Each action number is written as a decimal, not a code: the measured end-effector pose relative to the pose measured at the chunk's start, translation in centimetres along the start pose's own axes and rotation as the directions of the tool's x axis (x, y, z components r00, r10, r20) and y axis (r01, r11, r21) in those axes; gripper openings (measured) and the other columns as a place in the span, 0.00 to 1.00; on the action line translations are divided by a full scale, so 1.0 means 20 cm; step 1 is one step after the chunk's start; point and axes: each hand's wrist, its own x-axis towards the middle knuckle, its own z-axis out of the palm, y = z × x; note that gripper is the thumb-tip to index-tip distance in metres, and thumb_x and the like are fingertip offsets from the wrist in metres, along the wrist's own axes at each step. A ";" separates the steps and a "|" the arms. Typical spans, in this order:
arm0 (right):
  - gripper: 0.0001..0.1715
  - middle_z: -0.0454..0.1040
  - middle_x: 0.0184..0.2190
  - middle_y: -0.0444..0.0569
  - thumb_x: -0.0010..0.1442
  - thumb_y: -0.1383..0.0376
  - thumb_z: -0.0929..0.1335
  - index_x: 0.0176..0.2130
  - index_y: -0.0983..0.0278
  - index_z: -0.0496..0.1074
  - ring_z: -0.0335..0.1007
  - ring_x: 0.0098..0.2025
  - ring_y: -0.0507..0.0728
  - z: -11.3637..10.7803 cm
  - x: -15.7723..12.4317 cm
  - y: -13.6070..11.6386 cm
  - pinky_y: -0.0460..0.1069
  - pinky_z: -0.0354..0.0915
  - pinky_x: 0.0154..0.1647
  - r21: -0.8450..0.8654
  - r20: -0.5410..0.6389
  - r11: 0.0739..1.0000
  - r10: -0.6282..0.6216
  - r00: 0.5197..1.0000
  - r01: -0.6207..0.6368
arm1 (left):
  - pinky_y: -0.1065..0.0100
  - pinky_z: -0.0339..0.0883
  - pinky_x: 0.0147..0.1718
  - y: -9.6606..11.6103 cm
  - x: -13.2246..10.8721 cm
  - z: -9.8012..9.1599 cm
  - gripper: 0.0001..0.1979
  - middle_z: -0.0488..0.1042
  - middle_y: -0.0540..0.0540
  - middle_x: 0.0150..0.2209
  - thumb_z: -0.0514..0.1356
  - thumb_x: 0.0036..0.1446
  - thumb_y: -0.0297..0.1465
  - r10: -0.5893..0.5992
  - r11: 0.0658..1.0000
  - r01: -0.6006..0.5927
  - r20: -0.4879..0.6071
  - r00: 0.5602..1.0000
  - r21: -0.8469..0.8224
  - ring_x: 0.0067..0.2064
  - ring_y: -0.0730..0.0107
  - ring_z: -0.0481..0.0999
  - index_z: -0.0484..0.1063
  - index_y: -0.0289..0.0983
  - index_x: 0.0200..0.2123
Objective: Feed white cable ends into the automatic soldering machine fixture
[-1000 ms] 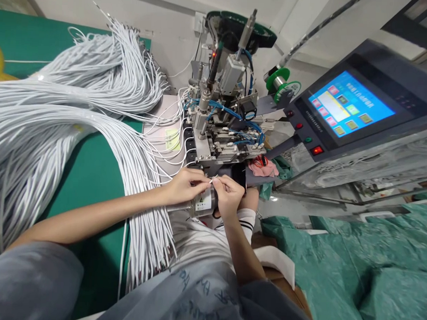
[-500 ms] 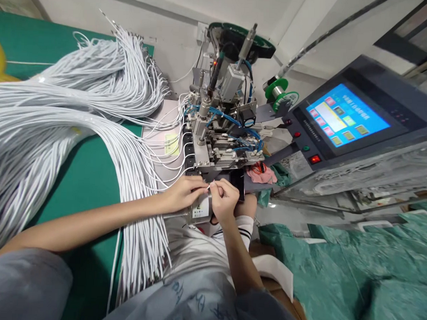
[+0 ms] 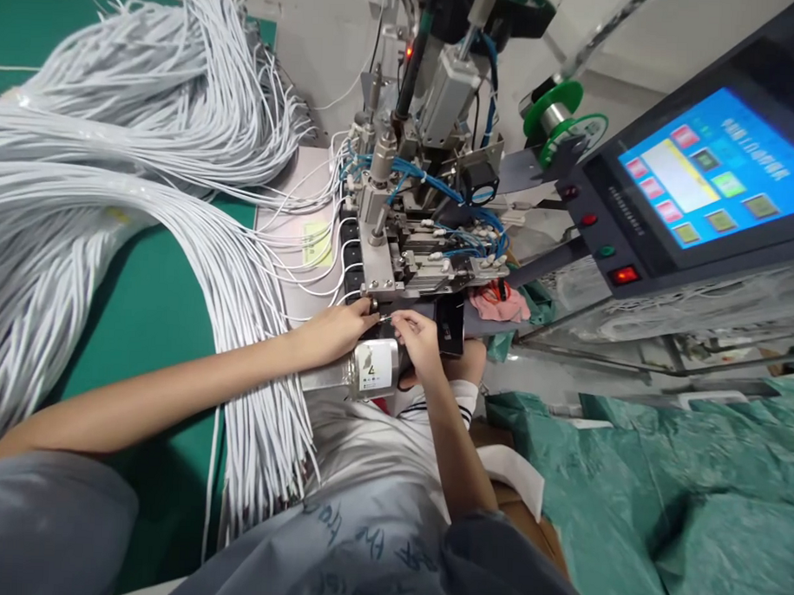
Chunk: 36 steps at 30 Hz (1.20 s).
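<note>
My left hand [image 3: 336,332] is closed at the front edge of the machine [image 3: 381,271], its thumb and fingers pinching a white cable. The thin end of that cable [image 3: 385,318] shows between my two hands. Close by on the right, my right hand [image 3: 420,335] pinches the same end between thumb and fingertips. What sits at the very tip is too small to make out. Just below the hands stands a clear jar with a white label [image 3: 376,366]. Several other white cables [image 3: 312,288] run into black blocks along the machine's left side.
Large bundles of white cables [image 3: 204,239] lie over the green table [image 3: 168,324] on the left. A control screen [image 3: 714,170] and a green wire spool [image 3: 560,112] stand at the right. A phone [image 3: 449,324] and a pink cloth [image 3: 499,303] lie near the machine's front. Green sheeting [image 3: 625,479] covers the lower right.
My view has moved closer to the machine. Both hands have shifted nearer its front edge, and the fingertips have drawn slightly apart, with the cable end showing between them.
</note>
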 end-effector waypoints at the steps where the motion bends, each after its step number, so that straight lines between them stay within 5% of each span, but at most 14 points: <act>1: 0.11 0.70 0.23 0.44 0.46 0.59 0.69 0.27 0.65 0.72 0.59 0.22 0.49 0.01 0.00 0.00 0.45 0.56 0.23 0.013 0.001 1.000 0.004 1.000 -0.004 | 0.69 0.67 0.29 0.00 0.00 0.00 0.17 0.66 0.41 0.37 0.45 0.62 0.25 0.003 1.000 -0.003 0.001 1.000 -0.002 0.27 0.72 0.70 0.68 0.31 0.49; 12: 0.10 0.64 0.17 0.40 0.46 0.60 0.69 0.25 0.65 0.69 0.57 0.21 0.49 0.04 0.02 0.01 0.45 0.53 0.22 0.030 0.024 0.998 0.051 0.998 -0.051 | 0.68 0.67 0.26 -0.02 -0.02 0.01 0.21 0.65 0.42 0.38 0.48 0.59 0.22 0.016 0.998 -0.017 0.008 1.000 0.054 0.28 0.70 0.72 0.62 0.35 0.55; 22: 0.11 0.59 0.14 0.38 0.47 0.59 0.68 0.23 0.64 0.66 0.52 0.18 0.47 0.05 0.02 0.02 0.45 0.50 0.20 0.075 0.043 0.990 0.118 0.992 -0.121 | 0.64 0.71 0.30 0.04 0.00 -0.05 0.19 0.65 0.36 0.41 0.46 0.60 0.21 0.096 0.961 -0.115 0.087 0.992 0.253 0.35 0.61 0.75 0.63 0.25 0.53; 30: 0.15 0.66 0.19 0.42 0.46 0.55 0.69 0.26 0.64 0.69 0.60 0.21 0.49 0.04 0.04 0.01 0.45 0.57 0.21 0.016 0.024 0.995 0.094 0.995 -0.094 | 0.65 0.70 0.28 0.02 -0.01 -0.01 0.19 0.65 0.37 0.41 0.47 0.58 0.19 0.110 0.955 -0.120 0.051 0.993 0.270 0.34 0.62 0.75 0.63 0.27 0.53; 36: 0.18 0.62 0.17 0.39 0.48 0.51 0.67 0.24 0.63 0.64 0.56 0.19 0.48 0.03 0.07 0.03 0.44 0.54 0.20 -0.061 0.137 0.996 0.073 0.988 -0.065 | 0.65 0.69 0.29 0.03 -0.01 0.00 0.18 0.66 0.37 0.40 0.47 0.59 0.19 0.104 0.955 -0.104 0.014 0.994 0.276 0.34 0.63 0.75 0.64 0.27 0.52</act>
